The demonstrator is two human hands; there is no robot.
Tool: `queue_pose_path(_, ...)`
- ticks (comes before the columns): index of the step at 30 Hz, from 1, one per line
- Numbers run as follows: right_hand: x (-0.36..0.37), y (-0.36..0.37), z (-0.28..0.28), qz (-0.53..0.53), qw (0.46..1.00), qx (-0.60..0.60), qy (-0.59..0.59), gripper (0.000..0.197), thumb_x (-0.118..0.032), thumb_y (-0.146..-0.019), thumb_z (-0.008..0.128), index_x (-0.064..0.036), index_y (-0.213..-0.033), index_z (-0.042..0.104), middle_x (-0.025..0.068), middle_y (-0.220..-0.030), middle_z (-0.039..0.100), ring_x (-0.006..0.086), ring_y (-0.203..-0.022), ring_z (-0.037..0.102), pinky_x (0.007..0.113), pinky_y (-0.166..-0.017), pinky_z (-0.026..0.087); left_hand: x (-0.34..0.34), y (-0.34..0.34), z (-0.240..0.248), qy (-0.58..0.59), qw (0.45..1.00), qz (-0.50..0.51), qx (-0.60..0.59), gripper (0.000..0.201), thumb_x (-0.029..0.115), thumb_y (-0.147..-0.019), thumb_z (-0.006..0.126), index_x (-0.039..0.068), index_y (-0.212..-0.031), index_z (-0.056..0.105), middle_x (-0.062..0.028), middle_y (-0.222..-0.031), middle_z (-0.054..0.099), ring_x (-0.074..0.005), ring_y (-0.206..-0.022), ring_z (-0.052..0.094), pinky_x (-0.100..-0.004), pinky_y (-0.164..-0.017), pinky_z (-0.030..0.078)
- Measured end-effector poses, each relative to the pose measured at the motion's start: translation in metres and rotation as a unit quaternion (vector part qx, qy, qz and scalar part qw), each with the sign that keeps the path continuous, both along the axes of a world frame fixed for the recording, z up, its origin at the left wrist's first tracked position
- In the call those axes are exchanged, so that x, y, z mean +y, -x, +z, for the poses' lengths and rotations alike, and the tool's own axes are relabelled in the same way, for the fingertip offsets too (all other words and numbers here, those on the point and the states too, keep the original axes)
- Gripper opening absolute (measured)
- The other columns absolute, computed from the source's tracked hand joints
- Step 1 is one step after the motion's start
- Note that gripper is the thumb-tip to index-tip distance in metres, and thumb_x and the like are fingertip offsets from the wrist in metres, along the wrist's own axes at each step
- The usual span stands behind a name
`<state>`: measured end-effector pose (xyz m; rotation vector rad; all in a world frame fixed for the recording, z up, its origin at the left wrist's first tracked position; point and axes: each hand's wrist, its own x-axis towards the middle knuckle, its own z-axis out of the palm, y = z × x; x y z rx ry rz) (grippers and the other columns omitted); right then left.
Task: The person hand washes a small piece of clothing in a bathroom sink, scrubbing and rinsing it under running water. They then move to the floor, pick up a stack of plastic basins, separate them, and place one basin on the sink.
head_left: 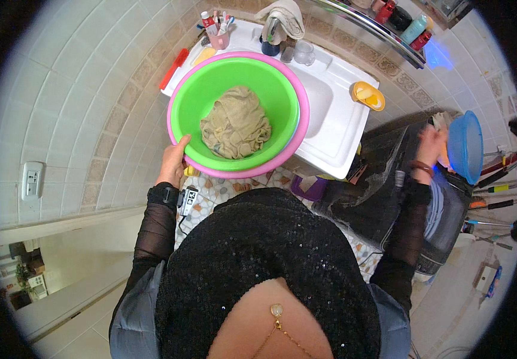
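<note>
A green basin (189, 107) sits nested in a pink basin (301, 128) on the white sink. In the green one lies a crumpled beige cloth (236, 122), which looks damp. My left hand (173, 160) grips the near-left rim of the basins, thumb on top and the other fingers mostly hidden beneath. Off to the right, my right hand (430, 146) reaches over a dark covered appliance (375, 179), close beside a blue plastic basin (465, 143). Motion smears its fingers, so I cannot make out whether they hold anything.
On the sink (336, 140) stand a pink toothbrush cup (219, 39), a red brush (175, 69) and a yellow soap dish (368, 96). A towel (285, 18) drapes over the faucet. Bottles line a shelf (378, 30) above. A purple container (309, 188) is on the floor.
</note>
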<state>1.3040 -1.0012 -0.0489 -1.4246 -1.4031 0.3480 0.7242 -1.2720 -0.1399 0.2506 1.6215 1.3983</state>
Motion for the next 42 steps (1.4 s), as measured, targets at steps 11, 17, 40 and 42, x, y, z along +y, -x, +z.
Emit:
queue_pose_path(11,-0.086,0.291,-0.038,0.268,0.926,-0.218,0.149,0.052,-0.017,-0.079,0.064,0.0035,-0.121,0.041,0.0264,-0.097,0.059,0.0411,-0.09,0.057,0.044,-0.078,0.047,0.021,0.004,0.018,-0.033,0.998,-0.036,0.028,0.041,0.037,-0.085,0.06,0.003,-0.109,0.055,-0.0027,-0.086,0.061,-0.0082,-0.064,0.056,-0.0214,-0.052,0.042)
queue_pose_path(17,-0.098,0.327,-0.047,0.279,0.872,-0.401,0.025,0.058,-0.029,-0.08,0.063,0.0007,-0.125,0.041,0.0305,-0.119,0.046,0.0393,-0.114,0.044,0.047,-0.096,0.035,0.037,0.002,0.01,-0.13,0.989,0.046,0.062,0.044,0.036,-0.091,0.052,-0.003,-0.109,0.054,-0.0084,-0.093,0.061,-0.0145,-0.081,0.058,-0.0292,-0.071,0.046)
queue_pose_path(40,-0.098,0.39,-0.012,0.515,0.757,-0.391,0.086,0.036,-0.045,-0.082,0.055,-0.0104,-0.087,0.065,0.0164,-0.071,0.061,0.0359,-0.067,0.058,0.043,-0.06,0.045,0.106,0.04,-0.013,-0.106,0.967,0.085,0.215,0.033,0.026,-0.092,0.043,-0.004,-0.098,0.056,-0.0144,-0.087,0.06,-0.0221,-0.075,0.056,-0.0343,-0.066,0.043)
queue_pose_path(42,-0.093,0.388,-0.009,0.496,0.778,-0.38,0.063,0.037,-0.046,-0.082,0.055,-0.0114,-0.087,0.066,0.0158,-0.07,0.061,0.0347,-0.066,0.059,0.042,-0.059,0.046,0.109,0.042,-0.016,-0.098,0.966,0.094,0.221,0.033,0.024,-0.089,0.045,-0.006,-0.096,0.057,-0.0191,-0.088,0.061,-0.0277,-0.08,0.059,-0.0378,-0.072,0.045)
